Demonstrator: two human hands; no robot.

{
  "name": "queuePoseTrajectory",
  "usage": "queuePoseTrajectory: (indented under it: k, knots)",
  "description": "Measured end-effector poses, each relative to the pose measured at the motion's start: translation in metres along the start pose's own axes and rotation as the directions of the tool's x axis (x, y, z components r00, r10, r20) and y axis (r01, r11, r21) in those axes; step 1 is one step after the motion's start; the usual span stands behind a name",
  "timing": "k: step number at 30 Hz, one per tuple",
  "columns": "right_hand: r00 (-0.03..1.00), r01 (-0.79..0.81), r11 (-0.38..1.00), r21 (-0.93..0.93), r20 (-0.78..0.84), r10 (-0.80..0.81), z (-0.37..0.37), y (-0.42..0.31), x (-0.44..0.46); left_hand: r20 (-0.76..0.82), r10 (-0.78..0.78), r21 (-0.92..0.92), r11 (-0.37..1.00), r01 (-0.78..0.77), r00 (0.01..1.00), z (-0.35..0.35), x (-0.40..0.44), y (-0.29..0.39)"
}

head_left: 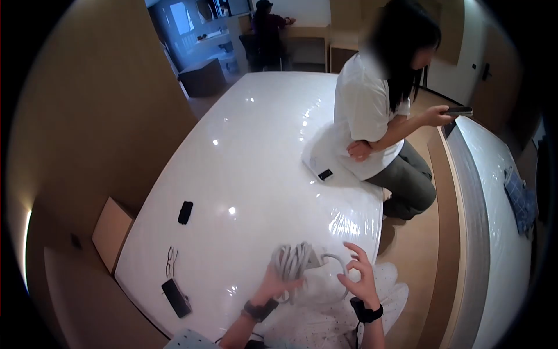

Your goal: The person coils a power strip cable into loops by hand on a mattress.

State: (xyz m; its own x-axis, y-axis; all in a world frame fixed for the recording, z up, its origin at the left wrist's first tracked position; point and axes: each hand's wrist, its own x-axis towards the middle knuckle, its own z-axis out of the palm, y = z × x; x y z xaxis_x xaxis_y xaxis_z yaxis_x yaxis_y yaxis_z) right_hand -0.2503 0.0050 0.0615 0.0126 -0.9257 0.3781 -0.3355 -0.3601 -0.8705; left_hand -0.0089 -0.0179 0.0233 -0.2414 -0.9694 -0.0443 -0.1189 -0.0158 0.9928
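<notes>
Two bare hands are busy at the near edge of the plastic-covered mattress [250, 151], as I see it, with the grey cable [295, 263] bunched between them. The left hand [274, 286] is closed around the gathered coils, its thumb lying across their lower part. The right hand [361, 278] has its fingers curved and spread, with a single loop [339, 258] running past the thumb and fingertips; I cannot tell whether they actually pinch it. Dotted pale cloth [390, 294] lies below both hands.

What worries me is the uneven grip. Were the left hand to slacken, I think the coils would slide apart and spill, since nothing I can make out binds them. The lone loop could spring away from the right hand, as thick cable tends to, or cross over the other turns and knot. The black wristband [367, 310] just behind the right hand might also catch a stray turn.

Well out to the left of the left hand lie a phone [176, 298] and eyeglasses [171, 262]; a trailing end swung that way could drag them across the slick plastic. Beyond the right hand sits a person in a white shirt [361, 99], near enough that a wide sweep might bump them.
</notes>
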Motion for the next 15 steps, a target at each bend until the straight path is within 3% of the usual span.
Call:
queuePoseTrajectory:
  k: [3,6,8,10,11,13,14,15]
  knots:
    - [0.992,0.060,0.997,0.047,0.110,-0.065,0.008,-0.030,-0.001,0.099,0.037,-0.068,0.997,-0.030,0.994,0.014,0.003,-0.022]
    - [0.989,0.068,0.986,0.152,0.122,-0.087,0.016,-0.035,-0.008,0.143,0.021,-0.174,0.985,0.004,0.989,0.032,-0.004,0.021]
    - [0.987,0.079,0.973,0.217,0.120,-0.107,0.016,-0.036,-0.016,0.200,-0.029,-0.119,0.991,0.054,0.979,0.031,-0.009,0.011]
    - [0.997,-0.027,0.978,0.205,0.074,0.012,0.017,-0.054,-0.022,0.257,-0.009,-0.100,0.994,0.036,0.966,0.033,-0.008,0.028]
    - [0.998,-0.044,0.977,0.210,0.063,0.031,0.017,-0.057,-0.023,0.261,0.045,0.033,0.998,-0.055,0.964,0.032,-0.008,0.025]
    - [1.000,-0.025,0.976,0.216,-0.005,0.026,0.019,-0.054,-0.020,0.255,0.040,-0.075,0.997,-0.021,0.966,0.030,-0.007,0.025]
    - [0.987,-0.144,0.932,0.333,-0.017,0.159,0.025,-0.044,-0.017,0.257,0.033,-0.123,0.992,-0.001,0.966,0.028,-0.007,0.026]
    - [0.957,-0.254,0.857,0.449,-0.012,0.290,0.033,-0.029,-0.014,0.124,0.084,-0.168,0.984,-0.062,0.989,0.031,-0.004,0.022]
